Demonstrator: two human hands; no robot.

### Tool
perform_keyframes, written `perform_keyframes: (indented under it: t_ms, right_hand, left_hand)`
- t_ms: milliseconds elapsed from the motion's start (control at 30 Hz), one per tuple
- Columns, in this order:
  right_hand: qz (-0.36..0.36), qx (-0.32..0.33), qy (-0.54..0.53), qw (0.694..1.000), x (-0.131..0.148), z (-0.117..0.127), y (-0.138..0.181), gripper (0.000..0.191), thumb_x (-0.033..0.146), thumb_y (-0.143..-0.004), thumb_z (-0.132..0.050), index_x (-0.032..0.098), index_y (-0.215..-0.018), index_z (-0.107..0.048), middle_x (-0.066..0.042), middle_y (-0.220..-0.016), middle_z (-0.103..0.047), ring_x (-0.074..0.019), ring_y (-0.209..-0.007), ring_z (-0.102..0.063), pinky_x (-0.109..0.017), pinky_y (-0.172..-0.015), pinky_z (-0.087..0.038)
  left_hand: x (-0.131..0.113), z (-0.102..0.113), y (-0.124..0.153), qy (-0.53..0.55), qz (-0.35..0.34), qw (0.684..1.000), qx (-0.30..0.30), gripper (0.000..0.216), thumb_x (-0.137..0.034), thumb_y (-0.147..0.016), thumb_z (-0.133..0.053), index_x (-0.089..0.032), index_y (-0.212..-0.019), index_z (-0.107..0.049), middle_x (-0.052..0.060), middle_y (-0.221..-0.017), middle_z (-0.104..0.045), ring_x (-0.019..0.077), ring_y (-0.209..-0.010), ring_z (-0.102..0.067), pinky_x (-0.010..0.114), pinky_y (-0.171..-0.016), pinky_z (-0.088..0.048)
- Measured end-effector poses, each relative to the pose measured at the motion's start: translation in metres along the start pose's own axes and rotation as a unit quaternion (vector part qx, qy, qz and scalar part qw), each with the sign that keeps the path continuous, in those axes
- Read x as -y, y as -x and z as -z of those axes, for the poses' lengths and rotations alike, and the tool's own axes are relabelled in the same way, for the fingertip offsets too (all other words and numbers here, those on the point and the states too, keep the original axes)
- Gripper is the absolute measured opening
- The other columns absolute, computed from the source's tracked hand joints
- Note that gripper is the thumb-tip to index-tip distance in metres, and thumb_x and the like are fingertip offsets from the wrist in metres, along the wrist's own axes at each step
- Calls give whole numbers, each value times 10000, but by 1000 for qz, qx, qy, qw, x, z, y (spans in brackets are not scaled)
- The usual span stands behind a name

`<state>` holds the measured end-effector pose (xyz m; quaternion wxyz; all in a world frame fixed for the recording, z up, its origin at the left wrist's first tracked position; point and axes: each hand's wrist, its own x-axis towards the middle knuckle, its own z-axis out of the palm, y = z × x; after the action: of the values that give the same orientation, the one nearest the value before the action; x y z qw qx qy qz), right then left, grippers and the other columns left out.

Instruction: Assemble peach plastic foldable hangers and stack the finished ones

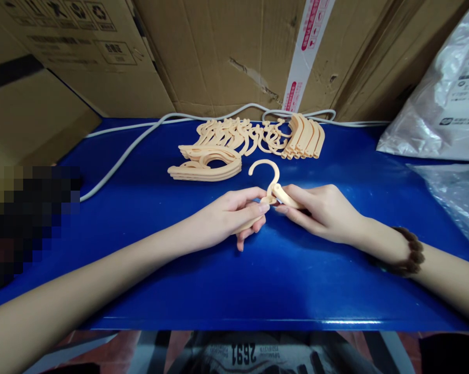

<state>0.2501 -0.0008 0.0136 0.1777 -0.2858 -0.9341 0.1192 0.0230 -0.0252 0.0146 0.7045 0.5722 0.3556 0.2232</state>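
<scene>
A peach plastic folding hanger (pixel 271 188) sits between my two hands above the blue table (pixel 234 280), its hook pointing away from me. My left hand (pixel 234 215) is closed around the hanger's left arm, most of which is hidden in the fingers. My right hand (pixel 320 210) is closed on the right arm, pinching it near the hook's base. A dark beaded bracelet (pixel 407 257) is on my right wrist.
Behind my hands lie a stack of hanger arms (pixel 206 163), a heap of loose hooks (pixel 238 134) and a row of further arms (pixel 304 137). A white cable (pixel 133 145) runs along the back. Cardboard boxes (pixel 226 52) wall the rear; plastic bags (pixel 448 88) sit right.
</scene>
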Motion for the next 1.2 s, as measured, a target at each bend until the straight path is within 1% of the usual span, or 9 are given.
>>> perform_keyframes:
  t_ms: [133, 267, 333, 433, 533, 700, 967, 1100, 1200]
  right_hand:
    - [2, 1, 0, 1000, 0, 1, 0, 222, 346, -1014, -432, 196, -875, -518, 45, -580, -512, -84, -455, -448, -219, -486, -264]
    - [13, 2, 23, 1000, 0, 0, 1, 212, 314, -1019, -415, 169, -974, -563, 24, -624, -574, -91, -486, -494, -214, -494, -279]
    - [20, 0, 28, 999, 0, -1, 0, 212, 309, -1019, -418, 165, -979, -568, 20, -638, -587, -91, -499, -507, -210, -500, -285]
    - [31, -3, 29, 999, -1, -1, 0, 203, 311, -1015, -431, 175, -923, -551, 28, -631, -572, -84, -506, -497, -205, -503, -280]
    - [32, -7, 37, 999, -2, -1, 1, 269, 366, -1019, -429, 186, -841, -521, 36, -605, -536, -80, -492, -457, -216, -496, -257]
    - [37, -3, 52, 998, -2, 0, 2, 335, 391, -1023, -412, 195, -758, -476, 47, -571, -472, -78, -472, -416, -242, -493, -230]
    - [57, -11, 80, 995, 0, 0, 0, 373, 401, -1030, -385, 194, -732, -471, 42, -569, -471, -82, -479, -405, -258, -498, -219]
    - [47, 3, 82, 996, 0, 0, 1, 400, 422, -1034, -355, 193, -731, -478, 37, -569, -483, -85, -482, -409, -261, -503, -211]
    - [39, 16, 85, 996, -1, -1, 2, 402, 425, -1035, -341, 190, -742, -486, 29, -585, -507, -88, -488, -427, -265, -507, -204]
  left_hand:
    - [2, 1, 0, 0, -3, 1000, 3, 382, -499, -946, -560, -160, -1121, -539, -51, -693, -501, 50, -504, -427, 158, -450, -507]
    - [2, 1, 1, -4, -4, 1000, 0, 382, -498, -948, -557, -157, -1121, -555, -52, -685, -507, 49, -497, -429, 161, -449, -511]
    - [2, 0, 1, -3, -5, 1000, -5, 381, -496, -946, -560, -154, -1114, -559, -53, -676, -513, 49, -487, -431, 162, -443, -508]
    - [1, -1, 1, 0, -10, 1000, -15, 371, -496, -946, -554, -153, -1087, -567, -56, -653, -515, 51, -475, -433, 160, -432, -500]
    - [1, -1, 0, -1, -15, 1000, -20, 335, -477, -954, -544, -151, -1023, -575, -49, -646, -531, 52, -472, -443, 152, -429, -486]
    - [1, -1, 1, -13, -15, 999, -26, 244, -377, -984, -494, -151, -976, -584, -40, -651, -553, 51, -467, -461, 146, -441, -473]
    - [0, -1, 3, -30, -3, 999, -30, 274, -380, -1001, -469, -144, -961, -603, -42, -628, -571, 37, -449, -478, 121, -451, -440]
    - [1, 0, 2, -23, -9, 999, -29, 273, -385, -994, -485, -145, -963, -609, -43, -626, -571, 41, -450, -480, 126, -446, -444]
    - [1, 0, 1, -17, -8, 999, -30, 287, -394, -995, -485, -146, -1025, -626, -42, -627, -568, 45, -453, -482, 130, -443, -449]
